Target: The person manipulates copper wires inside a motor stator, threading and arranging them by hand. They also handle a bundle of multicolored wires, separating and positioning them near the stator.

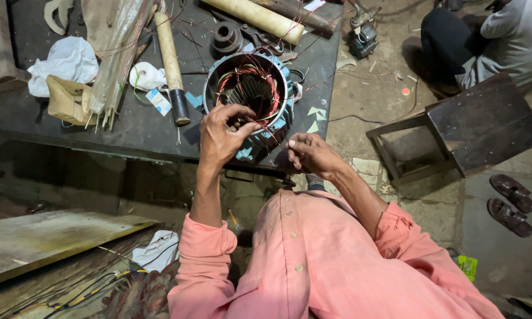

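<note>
Both your hands work the heavy motor stator on the bench: left hand pinching thin, fragile copper winding wires at its near rim, right hand curled just beside, pinching strands.

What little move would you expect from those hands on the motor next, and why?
Probably the left hand presses the copper winding deeper into the stator: its fingers pinch wire at the near rim, while the right hand rests beside the housing, seemingly holding a strand.

There is one camera, worn on the person's head. It looks almost straight down, from close above, at the dark tabletop, both arms and the dirt floor beside it.
</note>
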Demonstrator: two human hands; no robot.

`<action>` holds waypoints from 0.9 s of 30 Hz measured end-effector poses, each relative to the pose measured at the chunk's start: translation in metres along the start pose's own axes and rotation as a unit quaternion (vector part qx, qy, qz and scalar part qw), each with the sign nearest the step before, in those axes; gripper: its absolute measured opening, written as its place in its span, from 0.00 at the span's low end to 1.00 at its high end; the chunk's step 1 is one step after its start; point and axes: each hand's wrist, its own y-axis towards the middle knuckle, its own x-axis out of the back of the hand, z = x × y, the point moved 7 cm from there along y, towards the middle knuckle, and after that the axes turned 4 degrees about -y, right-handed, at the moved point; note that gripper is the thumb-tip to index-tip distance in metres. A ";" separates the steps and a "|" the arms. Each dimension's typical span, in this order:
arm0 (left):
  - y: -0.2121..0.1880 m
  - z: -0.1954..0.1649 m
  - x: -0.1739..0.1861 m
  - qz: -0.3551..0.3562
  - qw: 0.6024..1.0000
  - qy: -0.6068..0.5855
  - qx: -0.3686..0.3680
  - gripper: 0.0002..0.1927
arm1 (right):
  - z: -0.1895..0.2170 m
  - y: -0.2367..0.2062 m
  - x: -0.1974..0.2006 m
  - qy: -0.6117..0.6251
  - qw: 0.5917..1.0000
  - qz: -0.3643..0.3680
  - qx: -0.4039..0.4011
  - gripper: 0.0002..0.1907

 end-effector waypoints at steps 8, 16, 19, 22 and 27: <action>-0.001 0.005 -0.001 0.007 1.000 -0.001 0.020 0.15 | -0.001 -0.002 0.012 -0.038 0.999 -0.035 0.002 0.06; 0.000 0.002 0.001 0.005 1.000 0.002 0.011 0.15 | -0.007 -0.026 0.029 -0.023 0.995 -0.092 0.021 0.06; 0.000 0.001 0.002 0.004 1.000 -0.009 0.023 0.15 | -0.006 -0.022 0.027 -0.047 0.992 -0.117 0.016 0.06; 0.000 -0.004 0.002 -0.002 1.000 -0.016 0.010 0.15 | -0.004 -0.008 0.020 -0.057 0.991 -0.123 0.012 0.07; -0.001 -0.003 0.002 0.006 0.999 -0.026 0.034 0.15 | 0.004 0.007 0.000 -0.019 0.995 -0.084 0.053 0.06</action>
